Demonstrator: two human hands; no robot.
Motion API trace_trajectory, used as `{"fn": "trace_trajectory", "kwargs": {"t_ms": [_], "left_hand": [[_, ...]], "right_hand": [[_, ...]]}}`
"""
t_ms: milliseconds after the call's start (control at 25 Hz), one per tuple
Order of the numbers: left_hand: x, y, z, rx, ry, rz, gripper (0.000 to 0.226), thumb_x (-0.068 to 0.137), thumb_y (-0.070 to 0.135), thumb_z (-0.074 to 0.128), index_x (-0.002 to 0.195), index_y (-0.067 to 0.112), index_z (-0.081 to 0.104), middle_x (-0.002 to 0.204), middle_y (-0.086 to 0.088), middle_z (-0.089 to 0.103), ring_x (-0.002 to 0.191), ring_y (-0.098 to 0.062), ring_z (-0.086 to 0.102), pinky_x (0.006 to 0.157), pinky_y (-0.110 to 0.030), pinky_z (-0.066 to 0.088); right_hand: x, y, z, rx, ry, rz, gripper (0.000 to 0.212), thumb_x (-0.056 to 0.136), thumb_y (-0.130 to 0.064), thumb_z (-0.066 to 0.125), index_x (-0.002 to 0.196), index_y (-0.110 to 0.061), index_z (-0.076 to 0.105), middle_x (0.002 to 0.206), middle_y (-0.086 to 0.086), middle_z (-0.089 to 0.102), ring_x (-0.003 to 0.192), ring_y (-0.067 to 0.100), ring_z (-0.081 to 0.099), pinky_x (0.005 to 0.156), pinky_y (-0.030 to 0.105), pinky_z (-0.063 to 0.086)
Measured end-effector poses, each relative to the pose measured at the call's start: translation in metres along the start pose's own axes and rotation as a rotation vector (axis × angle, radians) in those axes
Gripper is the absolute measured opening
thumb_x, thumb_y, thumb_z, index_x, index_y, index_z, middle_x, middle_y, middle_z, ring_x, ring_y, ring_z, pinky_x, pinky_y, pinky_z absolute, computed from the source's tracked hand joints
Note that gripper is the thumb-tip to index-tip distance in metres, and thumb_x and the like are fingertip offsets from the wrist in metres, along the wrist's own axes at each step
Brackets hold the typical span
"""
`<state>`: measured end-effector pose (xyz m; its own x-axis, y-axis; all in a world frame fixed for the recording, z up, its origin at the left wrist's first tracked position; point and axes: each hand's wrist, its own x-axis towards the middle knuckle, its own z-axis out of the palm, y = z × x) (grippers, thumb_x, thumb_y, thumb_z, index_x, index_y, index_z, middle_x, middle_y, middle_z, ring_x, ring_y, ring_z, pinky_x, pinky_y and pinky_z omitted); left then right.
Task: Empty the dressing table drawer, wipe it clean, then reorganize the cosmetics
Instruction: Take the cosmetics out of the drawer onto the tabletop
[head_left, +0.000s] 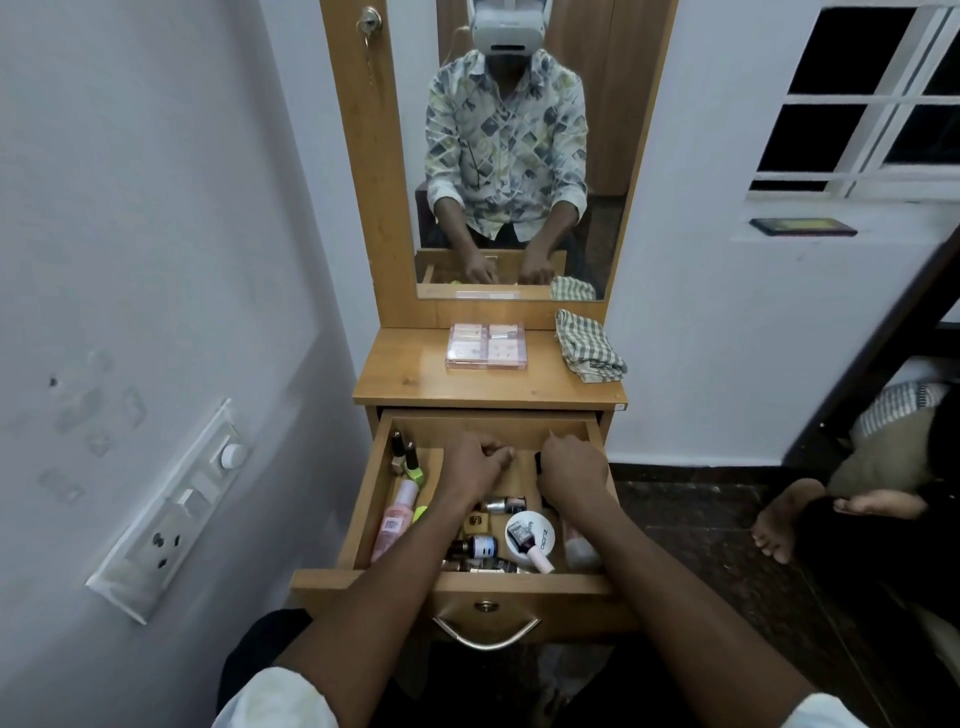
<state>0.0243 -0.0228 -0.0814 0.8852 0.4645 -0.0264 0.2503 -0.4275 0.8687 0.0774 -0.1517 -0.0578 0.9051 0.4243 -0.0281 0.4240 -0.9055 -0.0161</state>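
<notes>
Head view looks down on a wooden dressing table (415, 387) set against a pale wall, its drawer (519, 583) pulled fully out. Behind the drawer, on the tabletop, lie a pink compartment case (487, 347) and, right of it, a folded checked cloth (589, 349); a mirror (519, 156) rises above them. Left of the drawer a switchboard (171, 514) sits on the wall. Right of it are dark flooring (701, 525), another person's bare feet (789, 525) and, higher up, a window (872, 98).

Inside the drawer, nail polish bottles (405, 457) stand at the back left, with a pink bottle (400, 517) lying in front of them. A white round jar (530, 532) and small dark bottles (475, 545) crowd the front. Both forearms cross over these cosmetics. The left hand (475, 465) and right hand (571, 467) hover apart near the drawer's back, fingers curled. I cannot tell whether either grips anything.
</notes>
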Motion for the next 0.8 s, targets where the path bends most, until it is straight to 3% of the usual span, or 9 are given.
{"fn": "trace_trajectory", "kwargs": {"t_ms": [120,200,280,360,440,560,640,720,800], "left_hand": [[-0.003,0.004,0.001,-0.096,-0.116,-0.058,0.02,0.093,0.025,0.066,0.087,0.006,0.073,0.072,-0.01,0.072,0.057,-0.015,0.064,0.071,-0.042,0.059],[-0.01,0.01,-0.001,-0.256,-0.2,-0.112,0.025,0.095,0.026,0.063,0.093,0.003,0.071,0.075,-0.013,0.071,0.06,-0.018,0.065,0.074,-0.047,0.059],[-0.017,0.018,-0.005,-0.476,-0.368,-0.157,0.028,0.095,0.026,0.063,0.106,0.001,0.069,0.088,-0.013,0.073,0.072,-0.022,0.069,0.074,-0.042,0.06],[-0.02,0.021,-0.008,-0.631,-0.503,-0.14,0.031,0.092,0.02,0.067,0.118,0.004,0.065,0.103,-0.013,0.074,0.088,-0.025,0.072,0.075,-0.038,0.059],[-0.019,0.024,-0.012,-0.707,-0.499,-0.112,0.033,0.089,0.013,0.069,0.121,0.006,0.064,0.112,-0.014,0.072,0.097,-0.028,0.071,0.079,-0.041,0.06],[-0.015,0.033,-0.017,-0.765,-0.36,-0.058,0.032,0.09,0.01,0.068,0.121,0.008,0.063,0.112,-0.011,0.073,0.098,-0.026,0.071,0.08,-0.041,0.06],[-0.008,0.044,-0.019,-0.757,-0.221,-0.062,0.033,0.09,0.016,0.069,0.122,0.01,0.063,0.109,-0.008,0.074,0.096,-0.026,0.073,0.077,-0.04,0.061],[0.004,0.058,-0.021,-0.698,-0.132,-0.076,0.034,0.089,0.023,0.071,0.12,0.011,0.064,0.102,-0.008,0.076,0.085,-0.026,0.074,0.065,-0.035,0.06],[0.015,0.073,-0.022,-0.657,-0.081,-0.096,0.036,0.086,0.027,0.075,0.115,0.007,0.067,0.096,-0.012,0.076,0.074,-0.028,0.073,0.056,-0.031,0.057]], "right_hand": [[-0.005,0.008,-0.017,0.209,0.067,0.109,0.004,0.089,-0.02,0.061,0.09,-0.015,0.061,0.091,0.004,0.066,0.08,0.022,0.062,0.062,0.029,0.044],[-0.006,0.019,-0.037,0.474,0.05,0.149,0.015,0.084,-0.025,0.066,0.08,-0.013,0.058,0.079,0.003,0.063,0.071,0.021,0.06,0.059,0.03,0.044],[-0.006,0.029,-0.049,0.83,0.027,0.094,0.008,0.081,-0.016,0.066,0.08,-0.009,0.067,0.075,0.005,0.069,0.069,0.023,0.067,0.06,0.037,0.053],[-0.005,0.034,-0.054,1.149,0.028,0.055,0.011,0.082,-0.007,0.063,0.086,-0.011,0.072,0.083,0.006,0.074,0.079,0.024,0.072,0.072,0.041,0.06],[-0.002,0.037,-0.052,1.394,0.034,0.026,0.015,0.086,-0.005,0.062,0.093,-0.013,0.073,0.094,0.009,0.076,0.089,0.026,0.073,0.081,0.045,0.061],[-0.001,0.036,-0.041,1.372,0.075,-0.067,0.026,0.089,-0.018,0.068,0.115,-0.017,0.068,0.11,0.004,0.073,0.099,0.017,0.07,0.089,0.043,0.058],[-0.005,0.03,-0.033,1.228,0.092,-0.119,0.059,0.086,-0.031,0.075,0.139,-0.023,0.05,0.126,-0.002,0.063,0.103,0.011,0.065,0.09,0.035,0.056],[-0.004,0.022,-0.027,1.057,0.253,-0.175,0.083,0.081,-0.032,0.079,0.15,-0.028,0.034,0.132,-0.006,0.048,0.105,0.009,0.059,0.086,0.027,0.052],[0.004,0.015,-0.028,0.921,0.378,-0.224,0.083,0.081,-0.031,0.078,0.151,-0.026,0.035,0.137,-0.001,0.04,0.111,0.012,0.054,0.084,0.017,0.046]]}}
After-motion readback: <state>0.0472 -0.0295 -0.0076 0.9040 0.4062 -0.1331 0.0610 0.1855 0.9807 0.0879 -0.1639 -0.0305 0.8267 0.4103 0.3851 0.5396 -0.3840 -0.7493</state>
